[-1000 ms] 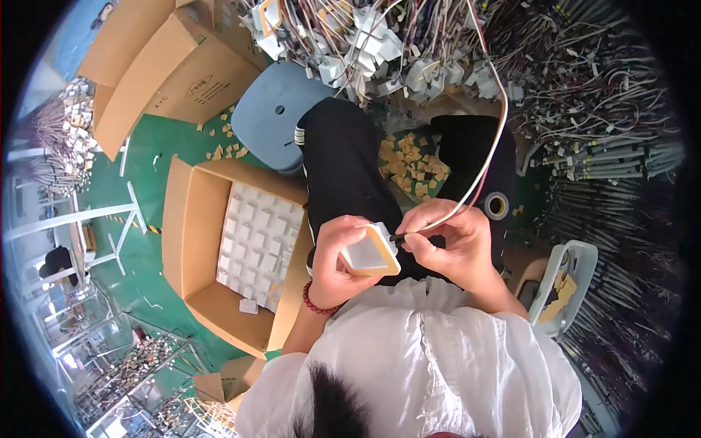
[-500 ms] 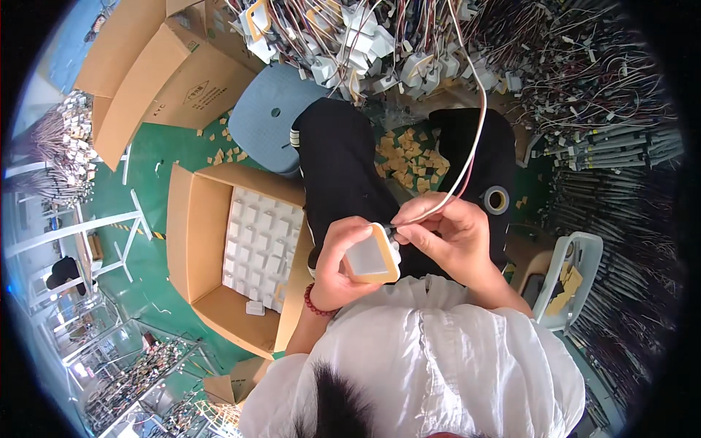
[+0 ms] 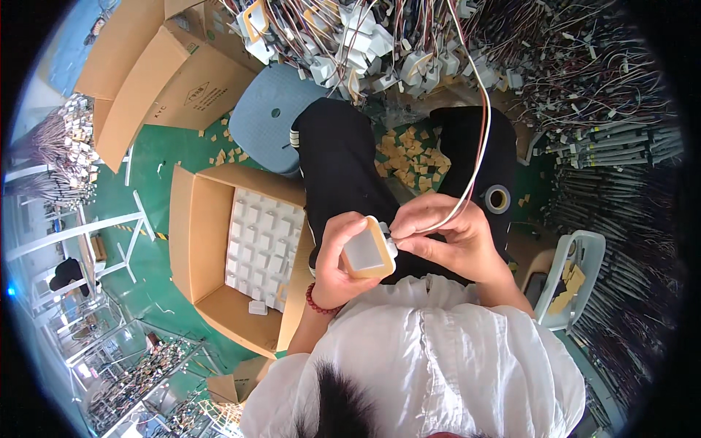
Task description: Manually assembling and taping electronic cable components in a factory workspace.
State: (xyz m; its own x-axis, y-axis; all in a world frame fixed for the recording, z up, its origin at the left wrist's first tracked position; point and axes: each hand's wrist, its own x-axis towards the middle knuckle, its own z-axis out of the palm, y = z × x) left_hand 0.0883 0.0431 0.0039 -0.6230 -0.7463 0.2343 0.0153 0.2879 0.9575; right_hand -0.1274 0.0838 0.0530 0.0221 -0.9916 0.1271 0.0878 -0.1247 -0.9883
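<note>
My left hand [image 3: 337, 264] is closed around a small white plastic housing [image 3: 367, 250] with a tan-yellow border on its open face. Against the housing's right side, my right hand [image 3: 451, 233] pinches a cable of white and dark red wires [image 3: 478, 157]. The cable runs up from my fingers to the mass of wires at the top. Its end meets the housing by my right fingertips, where a small dark part shows; whether it is seated there I cannot tell. Both hands are over my lap, between my knees and my white shirt.
An open cardboard box [image 3: 208, 277] at left holds rows of white housings [image 3: 263, 237]. Behind it stand a blue stool [image 3: 274, 109] and another carton [image 3: 193, 91]. Wired housings [image 3: 358, 44] hang ahead; cable bundles [image 3: 621, 219] line the right, near a tape roll [image 3: 497, 198] and a white bin [image 3: 577, 277].
The housing has tilted slightly in my left hand. My right fingers have shifted a little along its side, and the wires now hang slightly farther right.
</note>
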